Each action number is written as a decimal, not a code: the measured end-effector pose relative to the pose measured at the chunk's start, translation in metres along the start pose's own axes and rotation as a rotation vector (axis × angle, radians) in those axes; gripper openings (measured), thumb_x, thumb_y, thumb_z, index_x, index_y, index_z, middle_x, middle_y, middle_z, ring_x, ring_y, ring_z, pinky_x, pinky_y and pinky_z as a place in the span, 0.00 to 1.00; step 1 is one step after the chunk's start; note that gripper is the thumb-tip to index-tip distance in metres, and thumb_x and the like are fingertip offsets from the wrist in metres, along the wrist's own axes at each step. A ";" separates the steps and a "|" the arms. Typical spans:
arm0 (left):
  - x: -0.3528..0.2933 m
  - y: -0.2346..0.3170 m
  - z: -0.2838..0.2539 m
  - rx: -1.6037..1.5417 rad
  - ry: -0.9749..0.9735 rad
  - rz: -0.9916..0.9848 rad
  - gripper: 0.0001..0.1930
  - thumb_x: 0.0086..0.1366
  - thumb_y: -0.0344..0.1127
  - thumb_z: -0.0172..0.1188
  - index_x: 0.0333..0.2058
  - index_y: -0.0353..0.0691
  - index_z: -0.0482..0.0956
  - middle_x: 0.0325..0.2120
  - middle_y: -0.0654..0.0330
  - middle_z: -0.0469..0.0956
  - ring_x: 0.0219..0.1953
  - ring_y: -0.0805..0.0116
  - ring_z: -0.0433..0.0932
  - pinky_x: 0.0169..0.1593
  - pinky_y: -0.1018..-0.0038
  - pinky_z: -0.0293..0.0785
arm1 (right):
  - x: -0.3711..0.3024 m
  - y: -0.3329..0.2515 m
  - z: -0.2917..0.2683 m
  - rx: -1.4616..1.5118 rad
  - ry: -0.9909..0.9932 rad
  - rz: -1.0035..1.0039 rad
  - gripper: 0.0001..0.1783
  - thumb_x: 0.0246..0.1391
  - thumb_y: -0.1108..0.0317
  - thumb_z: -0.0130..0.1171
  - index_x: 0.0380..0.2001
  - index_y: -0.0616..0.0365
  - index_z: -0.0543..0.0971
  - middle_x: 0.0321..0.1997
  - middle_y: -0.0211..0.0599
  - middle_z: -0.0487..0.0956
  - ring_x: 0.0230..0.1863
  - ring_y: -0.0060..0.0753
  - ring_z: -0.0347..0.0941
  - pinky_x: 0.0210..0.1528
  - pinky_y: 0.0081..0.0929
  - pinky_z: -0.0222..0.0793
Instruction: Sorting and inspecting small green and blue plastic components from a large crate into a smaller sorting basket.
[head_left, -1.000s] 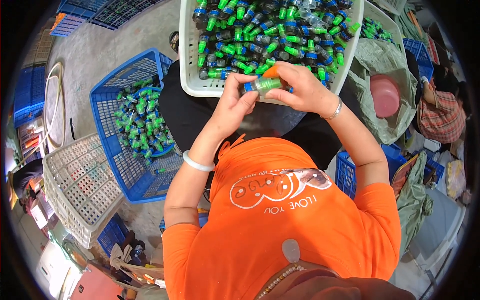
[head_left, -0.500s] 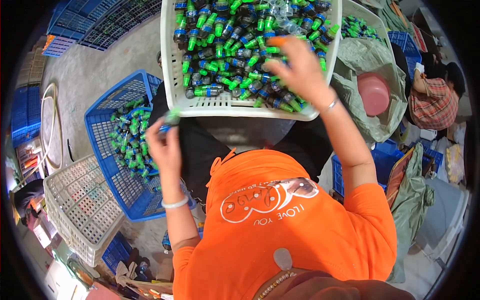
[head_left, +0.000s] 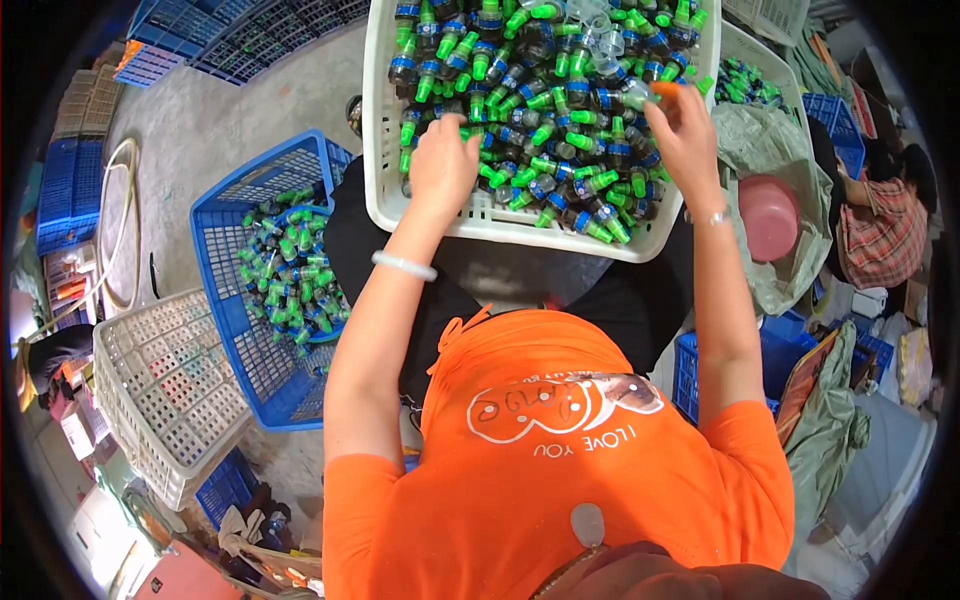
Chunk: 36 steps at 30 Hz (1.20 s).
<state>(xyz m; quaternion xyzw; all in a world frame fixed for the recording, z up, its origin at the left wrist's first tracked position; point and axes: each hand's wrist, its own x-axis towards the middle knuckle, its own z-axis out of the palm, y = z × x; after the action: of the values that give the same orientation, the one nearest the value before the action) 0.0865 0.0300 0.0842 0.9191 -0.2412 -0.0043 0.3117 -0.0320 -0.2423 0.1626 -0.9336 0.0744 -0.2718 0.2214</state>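
Observation:
Both hands are at the white plastic crate [head_left: 560, 238], which is heaped with small dark bottles [head_left: 520, 120] with blue bands and green tops. My left hand [head_left: 442, 170] reaches over its near left side, fingers bent down among the bottles and thumb apart; nothing plainly held shows, though the fingertips are partly hidden. At the right part of the heap, my right hand [head_left: 682, 140] has thumb and forefinger at a clear plastic cap [head_left: 637, 95]. An orange covering [head_left: 664, 89] is on one fingertip. More loose clear caps [head_left: 600, 40] lie on top toward the far side.
Left of me stands a tilted blue crate [head_left: 222, 290] with similar bottles; a whitish crate [head_left: 170, 390] is beside it. To the right lie a green-grey sack [head_left: 745, 130] and a pink basin [head_left: 768, 218]. Another person [head_left: 885, 225] sits at the far right.
My left hand has gone from beside the blue crate, where it held a bottle, to the white crate's heap; that bottle is out of the hand. My right hand has shifted right.

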 end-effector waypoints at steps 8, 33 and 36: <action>0.040 0.004 0.036 0.025 -0.046 -0.243 0.18 0.57 0.39 0.63 0.41 0.36 0.71 0.36 0.47 0.76 0.37 0.45 0.77 0.42 0.58 0.75 | -0.073 -0.040 -0.010 0.702 -0.079 0.571 0.16 0.66 0.60 0.46 0.44 0.61 0.76 0.28 0.25 0.71 0.28 0.15 0.64 0.31 0.17 0.61; -0.069 0.070 -0.038 -0.625 -0.155 -0.113 0.17 0.70 0.40 0.50 0.54 0.42 0.65 0.20 0.54 0.76 0.21 0.57 0.77 0.26 0.65 0.71 | -0.061 -0.108 0.043 0.748 -0.419 0.370 0.07 0.59 0.70 0.55 0.37 0.61 0.74 0.27 0.40 0.72 0.28 0.35 0.71 0.30 0.29 0.66; -0.073 0.066 -0.039 -0.505 -0.093 -0.019 0.17 0.69 0.38 0.50 0.55 0.42 0.65 0.19 0.51 0.76 0.22 0.52 0.77 0.26 0.61 0.71 | -0.067 -0.113 0.043 0.869 -0.495 0.535 0.08 0.59 0.67 0.56 0.38 0.61 0.74 0.26 0.40 0.73 0.27 0.35 0.71 0.29 0.29 0.65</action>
<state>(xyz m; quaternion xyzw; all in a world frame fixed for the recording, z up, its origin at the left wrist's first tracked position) -0.0008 0.0392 0.1435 0.8131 -0.2377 -0.1098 0.5199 -0.0633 -0.1084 0.1495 -0.7413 0.1355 0.0150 0.6572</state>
